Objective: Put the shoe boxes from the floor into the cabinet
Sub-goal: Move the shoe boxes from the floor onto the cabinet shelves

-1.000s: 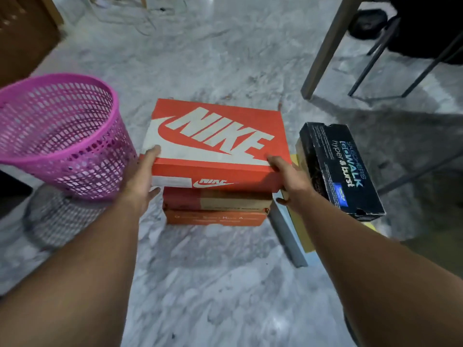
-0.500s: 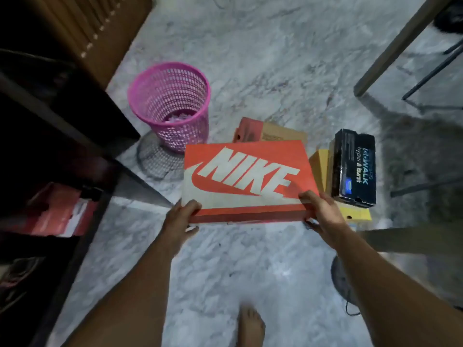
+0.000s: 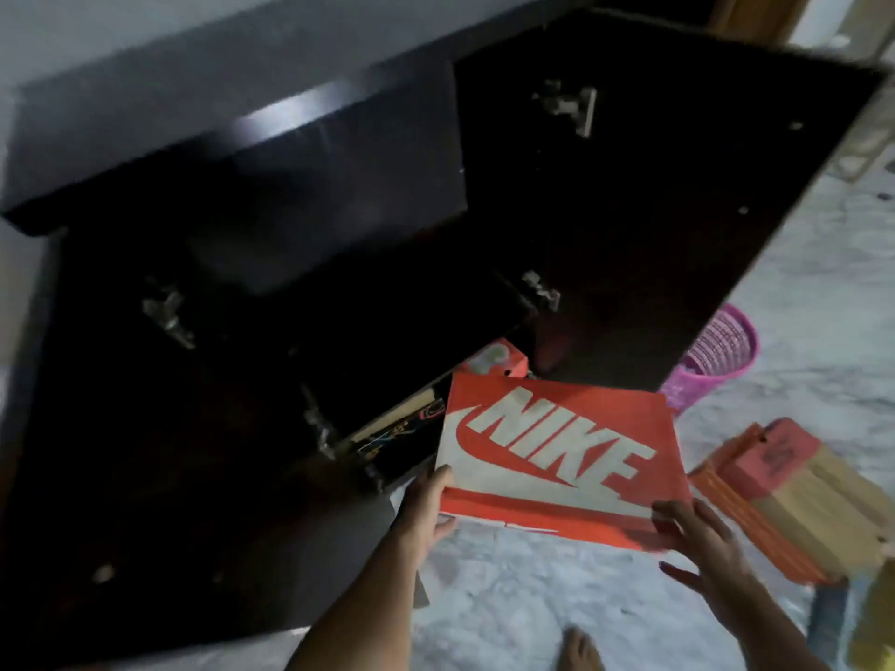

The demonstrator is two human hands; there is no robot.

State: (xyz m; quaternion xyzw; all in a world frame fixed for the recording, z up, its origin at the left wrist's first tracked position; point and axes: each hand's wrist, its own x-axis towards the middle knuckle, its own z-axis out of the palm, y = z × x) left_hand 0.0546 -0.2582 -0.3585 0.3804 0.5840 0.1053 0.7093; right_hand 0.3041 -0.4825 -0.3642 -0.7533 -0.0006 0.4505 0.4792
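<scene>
I hold an orange Nike shoe box [image 3: 557, 457] in the air in front of the dark cabinet [image 3: 290, 263]. My left hand [image 3: 428, 501] grips its near left corner and my right hand [image 3: 697, 530] holds its near right corner. Both cabinet doors stand open. Inside the low compartment, another orange box [image 3: 499, 358] and a dark box with a tan edge [image 3: 402, 428] show. Two more orange and tan shoe boxes [image 3: 794, 496] lie stacked on the marble floor to the right.
The open right door [image 3: 678, 210] juts out over the floor, and a pink mesh bin [image 3: 717, 355] stands just behind it. The open left door [image 3: 145, 452] fills the lower left. My bare foot [image 3: 581, 651] is on the floor below the box.
I have turned left from the floor stack toward the cabinet, carrying the Nike box with me. The cabinet now fills the view and the bin has shifted to the right.
</scene>
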